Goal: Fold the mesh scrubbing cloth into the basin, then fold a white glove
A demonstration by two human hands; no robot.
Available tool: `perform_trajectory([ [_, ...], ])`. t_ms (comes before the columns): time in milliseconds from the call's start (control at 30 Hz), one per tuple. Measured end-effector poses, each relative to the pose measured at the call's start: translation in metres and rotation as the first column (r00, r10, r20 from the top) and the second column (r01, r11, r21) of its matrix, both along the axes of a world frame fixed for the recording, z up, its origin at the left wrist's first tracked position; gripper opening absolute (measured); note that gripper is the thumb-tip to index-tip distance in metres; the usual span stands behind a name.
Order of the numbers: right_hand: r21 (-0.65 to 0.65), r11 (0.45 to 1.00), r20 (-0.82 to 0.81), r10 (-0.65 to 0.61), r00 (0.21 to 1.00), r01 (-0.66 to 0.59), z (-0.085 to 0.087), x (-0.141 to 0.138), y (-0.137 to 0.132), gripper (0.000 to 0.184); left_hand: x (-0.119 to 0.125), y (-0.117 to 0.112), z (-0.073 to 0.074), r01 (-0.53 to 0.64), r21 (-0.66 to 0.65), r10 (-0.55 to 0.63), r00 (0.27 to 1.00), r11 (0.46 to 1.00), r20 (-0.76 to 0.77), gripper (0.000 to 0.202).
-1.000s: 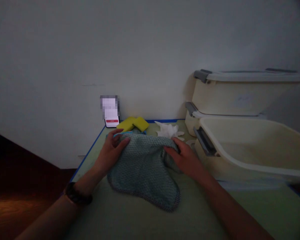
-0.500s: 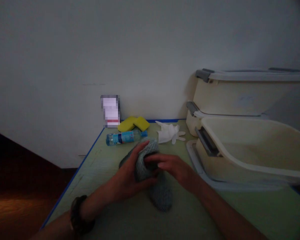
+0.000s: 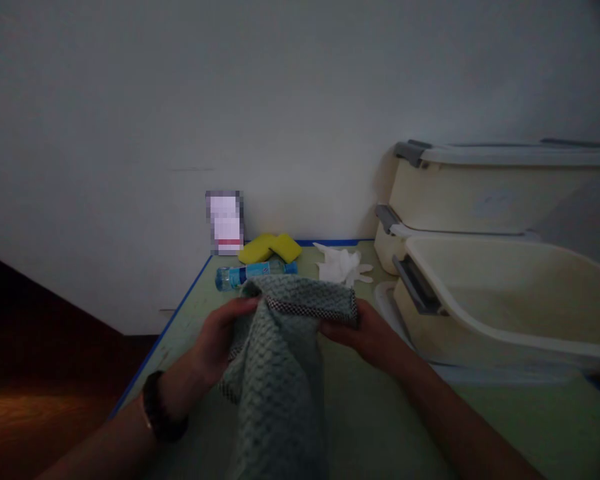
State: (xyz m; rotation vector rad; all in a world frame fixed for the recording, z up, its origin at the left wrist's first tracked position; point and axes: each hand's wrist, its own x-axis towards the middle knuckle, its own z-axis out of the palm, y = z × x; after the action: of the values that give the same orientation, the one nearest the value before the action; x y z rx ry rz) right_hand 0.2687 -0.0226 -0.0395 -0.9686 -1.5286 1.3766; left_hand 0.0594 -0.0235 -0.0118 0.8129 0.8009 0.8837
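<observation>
A grey-green waffle-weave cloth hangs lifted above the green table, stretched between both hands. My left hand pinches its upper left corner. My right hand grips the upper right edge, which has a dark checked trim. The rest of the cloth drapes down toward me. A dark watch sits on my left wrist.
Behind the cloth lie a small blue-labelled water bottle, two yellow sponges and white gloves. A blurred card leans on the wall. Cream plastic tubs with grey handles stack at the right. The table's blue left edge drops to dark floor.
The cloth lay spread flat, was bunched between both hands, and is now lifted and held up by its top edge. The water bottle came into sight.
</observation>
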Motion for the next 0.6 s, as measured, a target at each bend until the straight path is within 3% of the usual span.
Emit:
perform_trajectory([
  [67,-0.089,0.994,-0.114,-0.078,0.99,0.068,0.002,0.0,0.0,0.028,0.002,0.004,-0.003,0.007,-0.007,-0.007,0.999,1.0,-0.031,0.028],
  [133,-0.207,0.955,-0.184,-0.253,0.95,0.214,0.004,0.001,0.002,0.026,0.003,0.01,-0.004,0.006,0.058,0.002,0.989,0.998,-0.147,0.043],
  [200,-0.335,0.874,-0.097,-0.405,0.909,0.353,0.007,0.005,0.005,0.029,0.0,0.016,-0.005,0.053,0.203,0.027,0.927,0.978,-0.373,0.055],
  [233,-0.355,0.845,-0.011,-0.431,0.902,0.399,0.009,0.007,0.007,0.031,-0.003,0.019,-0.006,0.105,0.287,0.057,0.861,0.952,-0.506,0.058],
  [300,-0.277,0.857,0.162,-0.405,0.9,0.435,0.01,0.012,0.01,0.031,-0.011,0.024,-0.007,0.247,0.423,0.15,0.687,0.872,-0.711,0.06],
  [400,-0.016,0.924,0.361,-0.351,0.864,0.383,0.008,0.016,0.013,0.042,-0.021,0.028,-0.011,0.423,0.504,0.285,0.48,0.753,-0.829,0.056],
  [500,0.213,0.925,0.529,-0.379,0.759,0.313,0.003,0.017,0.013,0.052,-0.025,0.028,-0.017,0.556,0.527,0.398,0.345,0.643,-0.85,0.048],
  [600,0.362,0.917,0.664,-0.381,0.644,0.169,-0.001,0.017,0.013,0.031,-0.023,0.028,-0.022,0.662,0.521,0.491,0.255,0.539,-0.833,0.041],
])
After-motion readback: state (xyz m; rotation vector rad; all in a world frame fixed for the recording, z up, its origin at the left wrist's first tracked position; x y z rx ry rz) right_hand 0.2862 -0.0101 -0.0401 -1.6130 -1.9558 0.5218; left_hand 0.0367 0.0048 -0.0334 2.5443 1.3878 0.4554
